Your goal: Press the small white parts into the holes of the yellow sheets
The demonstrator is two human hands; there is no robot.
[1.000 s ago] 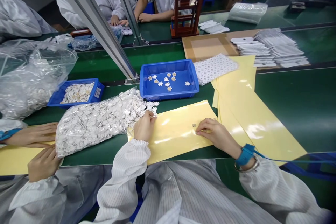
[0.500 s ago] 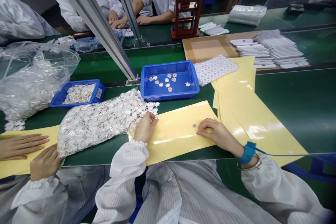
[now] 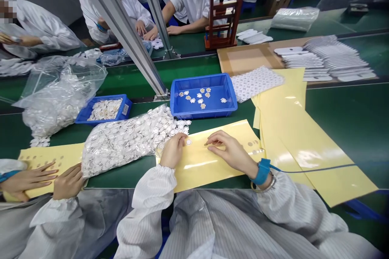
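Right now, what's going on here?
The person's right hand is over a yellow sheet, thumb and finger close together; what they may hold is too small to tell. The left hand is at the sheet's left part, beside a white disc. Round pieces sit near the sheet's right end. To the left are a bag of white pieces and a co-worker's hands on another yellow sheet.

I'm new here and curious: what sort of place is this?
Probably a factory assembly line: people in white coats at green benches, and a clear plastic bag of small white round pieces near a blue tray.
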